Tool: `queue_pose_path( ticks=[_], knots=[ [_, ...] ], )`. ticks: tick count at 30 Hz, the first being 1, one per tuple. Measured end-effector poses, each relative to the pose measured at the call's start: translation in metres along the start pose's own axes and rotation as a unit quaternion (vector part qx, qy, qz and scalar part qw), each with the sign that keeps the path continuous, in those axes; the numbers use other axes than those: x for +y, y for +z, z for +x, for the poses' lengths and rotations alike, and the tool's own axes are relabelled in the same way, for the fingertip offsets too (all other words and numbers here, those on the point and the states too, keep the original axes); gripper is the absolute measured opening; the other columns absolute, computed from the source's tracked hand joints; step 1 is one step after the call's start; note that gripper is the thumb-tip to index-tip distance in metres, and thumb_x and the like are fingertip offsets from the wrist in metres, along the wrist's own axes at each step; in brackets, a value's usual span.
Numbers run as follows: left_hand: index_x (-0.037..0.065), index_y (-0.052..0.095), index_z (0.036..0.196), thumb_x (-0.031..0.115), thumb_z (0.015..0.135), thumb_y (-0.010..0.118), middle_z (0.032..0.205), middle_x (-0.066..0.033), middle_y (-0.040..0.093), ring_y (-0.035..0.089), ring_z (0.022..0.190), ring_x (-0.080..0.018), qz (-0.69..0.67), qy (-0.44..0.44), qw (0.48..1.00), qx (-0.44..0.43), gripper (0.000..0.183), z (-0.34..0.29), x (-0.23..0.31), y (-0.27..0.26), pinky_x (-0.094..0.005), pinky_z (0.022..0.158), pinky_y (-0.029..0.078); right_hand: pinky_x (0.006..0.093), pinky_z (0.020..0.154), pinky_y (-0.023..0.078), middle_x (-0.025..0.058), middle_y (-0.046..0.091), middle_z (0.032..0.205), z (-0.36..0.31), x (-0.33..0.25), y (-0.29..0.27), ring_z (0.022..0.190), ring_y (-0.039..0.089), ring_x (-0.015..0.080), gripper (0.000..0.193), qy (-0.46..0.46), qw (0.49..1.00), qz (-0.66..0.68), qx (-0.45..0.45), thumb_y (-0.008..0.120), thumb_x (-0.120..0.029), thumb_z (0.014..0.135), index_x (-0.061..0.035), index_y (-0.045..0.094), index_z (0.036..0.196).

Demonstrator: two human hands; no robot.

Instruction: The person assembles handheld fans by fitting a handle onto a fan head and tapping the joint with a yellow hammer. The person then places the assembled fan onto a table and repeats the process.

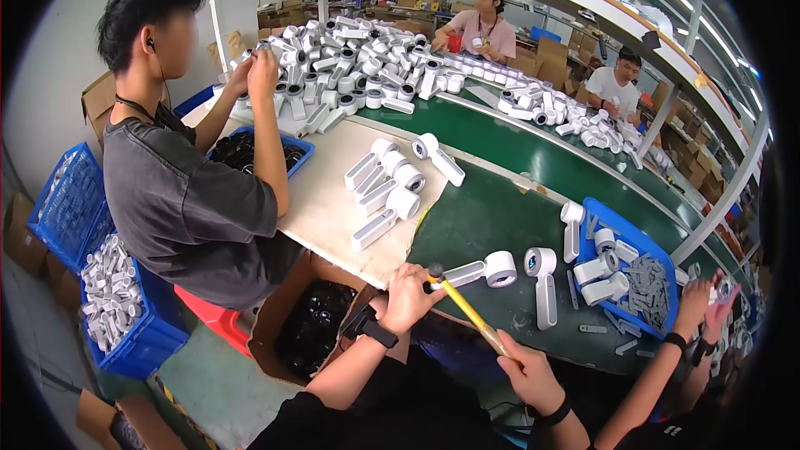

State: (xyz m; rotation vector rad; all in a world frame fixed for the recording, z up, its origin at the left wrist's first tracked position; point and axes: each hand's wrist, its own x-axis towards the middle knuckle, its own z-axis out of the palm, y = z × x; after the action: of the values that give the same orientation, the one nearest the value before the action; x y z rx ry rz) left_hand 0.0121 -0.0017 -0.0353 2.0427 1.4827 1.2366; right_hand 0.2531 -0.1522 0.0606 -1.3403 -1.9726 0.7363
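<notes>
At the near edge of the table, my left hand (406, 297) is closed around the handle end of a white handheld fan (500, 269), whose round head points right. My right hand (533, 377) grips the lower part of a hammer (467, 307) with a yellow handle. The dark hammer head is close to my left fingers, over the fan's handle end; whether it touches cannot be made out. Another white fan (544, 287) lies to the right on the green mat. Several more fans (387, 187) lie in a cluster on the pale board.
A blue tray (673, 304) at right holds fans and grey strips. A large pile of fans (350, 67) stands beyond, beside the green conveyor (467, 135). On the left sits a co-worker (192, 175); a cardboard box (271, 325) of dark parts stands below. Another person's hands (700, 308) are at right.
</notes>
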Motion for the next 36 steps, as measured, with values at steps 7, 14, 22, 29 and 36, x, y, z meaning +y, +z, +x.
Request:
queue_pose_path(
  ticks=[7,14,22,29,36],
  knots=[
    [0.013,0.078,0.100,0.028,0.071,0.086,0.091,-0.0096,0.067,0.060,0.098,-0.0284,-0.007,0.012,1.000,0.006,0.033,-0.004,0.008,-0.005,-0.0417,0.089,0.042,0.0241,0.062,0.045,0.0016,0.058,0.078,-0.009,0.002,-0.004,0.067,0.052,0.0083,0.052,0.059,0.998,0.025,0.011,0.061,-0.002,0.091,0.0009,0.052,0.142],
    [0.014,0.078,0.100,0.027,0.071,0.085,0.088,-0.0057,0.066,0.059,0.095,-0.0264,0.010,0.024,0.999,0.019,0.032,0.001,0.008,-0.003,-0.0403,0.086,0.041,0.0232,0.064,0.045,0.0015,0.060,0.080,-0.010,0.012,-0.001,0.070,0.052,0.0073,0.053,0.059,0.996,0.028,0.058,0.061,-0.001,0.092,-0.0019,0.051,0.144],
    [0.011,0.077,0.099,0.027,0.072,0.084,0.088,-0.0075,0.066,0.058,0.096,-0.0274,0.005,0.026,1.000,0.013,0.032,0.001,0.013,-0.005,-0.0413,0.086,0.041,0.0228,0.065,0.045,0.0026,0.064,0.086,-0.018,0.023,0.004,0.070,0.054,0.0075,0.053,0.079,0.994,0.063,0.037,0.062,-0.004,0.093,-0.0023,0.049,0.145],
    [0.008,0.076,0.099,0.028,0.073,0.084,0.087,-0.0085,0.066,0.059,0.096,-0.0276,0.009,0.019,1.000,0.009,0.034,0.001,0.010,-0.006,-0.0404,0.086,0.040,0.0258,0.075,0.049,0.0123,0.068,0.093,-0.016,0.002,0.005,0.075,0.060,0.0160,0.052,0.043,0.999,0.014,0.012,0.066,-0.003,0.091,0.0003,0.052,0.141],
    [0.012,0.077,0.100,0.027,0.072,0.085,0.087,-0.0089,0.067,0.059,0.096,-0.0284,-0.002,0.021,1.000,0.003,0.032,-0.001,0.009,-0.003,-0.0416,0.085,0.042,0.0296,0.078,0.051,0.0197,0.069,0.102,-0.028,0.015,-0.008,0.083,0.068,0.0254,0.052,0.083,0.985,0.033,0.146,0.063,-0.002,0.092,-0.0010,0.051,0.142]
  ],
)
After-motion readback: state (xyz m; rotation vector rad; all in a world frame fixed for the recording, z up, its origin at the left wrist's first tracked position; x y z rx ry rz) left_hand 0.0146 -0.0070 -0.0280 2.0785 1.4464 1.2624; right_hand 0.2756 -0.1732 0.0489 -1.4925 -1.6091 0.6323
